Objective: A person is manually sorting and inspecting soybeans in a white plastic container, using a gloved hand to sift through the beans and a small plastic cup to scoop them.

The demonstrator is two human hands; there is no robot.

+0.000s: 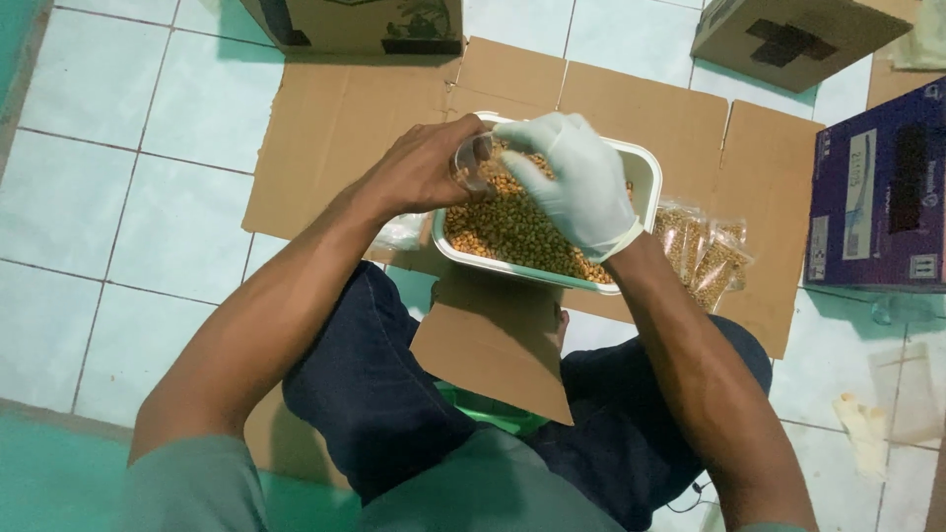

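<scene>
- I am sitting on the tiled floor [128, 118] with a white tray [645, 172] of yellow-green kernels [512, 232] in front of my knees; everything below is placed relative to that tray.
- My left hand [419, 167], bare, is closing around a small clear cup [471, 163] and holding it tilted over the tray's far left corner.
- My right hand [576, 182], in a whitish glove, is hovering over the tray's middle with its fingers spread and touching the cup's mouth; it is not gripping anything that I can make out.
- Both hands are meeting at the cup and are hiding much of the kernels beneath them.
- The tray is resting on a flattened cardboard sheet [335, 128] that is spreading out past it on the left, right and far sides.
- Just right of the tray, small clear bags [705, 251] filled with kernels are lying in a pile on the cardboard.
- Further right, a purple box [877, 187] is standing on the floor.
- Beyond the tray, two brown cartons [355, 22] are sitting at the far edge, one left and one right.
- A loose cardboard flap [493, 340] is lying between the tray and my lap, partly covering my legs.
- Crumpled plastic [399, 232] is peeking out at the tray's left side, under my left wrist.
</scene>
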